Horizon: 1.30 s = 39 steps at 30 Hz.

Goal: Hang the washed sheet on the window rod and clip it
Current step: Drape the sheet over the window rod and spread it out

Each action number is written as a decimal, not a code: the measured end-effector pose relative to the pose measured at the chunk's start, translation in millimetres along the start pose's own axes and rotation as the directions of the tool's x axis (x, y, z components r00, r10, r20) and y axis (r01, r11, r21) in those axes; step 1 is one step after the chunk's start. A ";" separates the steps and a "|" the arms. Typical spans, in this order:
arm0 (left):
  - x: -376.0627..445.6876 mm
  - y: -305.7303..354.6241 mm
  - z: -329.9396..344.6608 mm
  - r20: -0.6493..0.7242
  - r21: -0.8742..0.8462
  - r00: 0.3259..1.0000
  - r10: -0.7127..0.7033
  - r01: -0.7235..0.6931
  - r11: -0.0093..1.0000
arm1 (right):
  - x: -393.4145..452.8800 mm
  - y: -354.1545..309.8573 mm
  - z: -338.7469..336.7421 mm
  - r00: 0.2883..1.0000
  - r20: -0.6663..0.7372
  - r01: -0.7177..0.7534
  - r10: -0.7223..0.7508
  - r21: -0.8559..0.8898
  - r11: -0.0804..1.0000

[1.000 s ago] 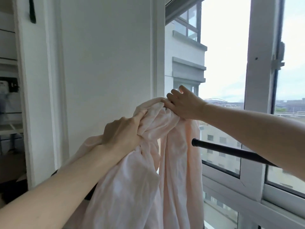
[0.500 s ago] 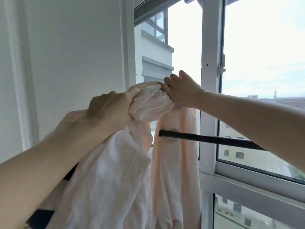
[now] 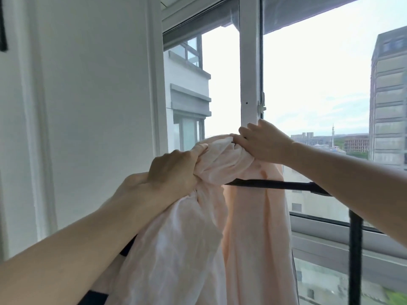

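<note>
A pale pink sheet (image 3: 187, 245) is bunched up in front of the open window. My left hand (image 3: 174, 172) grips the bunched top from the left. My right hand (image 3: 262, 142) grips the top fold further right, near the white window post. A black rod (image 3: 275, 185) runs horizontally behind the sheet's right hanging part. One part of the sheet falls in front of the rod and the rest drops toward me. No clip is in view.
A white window post (image 3: 250, 62) stands just behind my right hand. A white wall (image 3: 92, 95) fills the left. A black upright bar (image 3: 355, 256) rises at the lower right. Dark rack pieces (image 3: 92, 298) show under the sheet at bottom left.
Both hands have carried the bunched sheet rightward along the window, toward the white post. The view has turned right, and more of the rod shows.
</note>
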<state>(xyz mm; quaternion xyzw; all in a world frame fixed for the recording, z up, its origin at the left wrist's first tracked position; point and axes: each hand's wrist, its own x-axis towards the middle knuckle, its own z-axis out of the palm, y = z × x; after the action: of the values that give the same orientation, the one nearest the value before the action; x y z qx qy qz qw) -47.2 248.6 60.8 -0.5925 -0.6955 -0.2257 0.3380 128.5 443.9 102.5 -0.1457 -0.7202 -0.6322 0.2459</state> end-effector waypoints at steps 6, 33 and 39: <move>14.9 53.5 5.0 0.062 -0.024 0.996 0.056 -0.055 0.998 | -50.3 31.4 -5.5 0.993 0.085 -0.092 0.084 0.091 0.992; 15.4 170.2 88.8 0.043 -0.366 0.996 0.082 -0.061 0.929 | -157.0 44.6 -55.2 0.763 0.646 -0.601 0.018 0.699 0.387; -15.7 166.2 106.0 0.081 -0.700 0.995 -0.058 0.098 0.707 | -180.9 -11.3 -65.7 0.876 0.303 -0.480 0.375 0.623 0.617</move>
<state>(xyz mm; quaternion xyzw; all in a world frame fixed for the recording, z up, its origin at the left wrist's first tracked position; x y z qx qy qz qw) 94.7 346.3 -36.2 -0.6523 -0.5905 -0.4716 0.0590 285.2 395.8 0.8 -0.2573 -0.8604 -0.2335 0.3729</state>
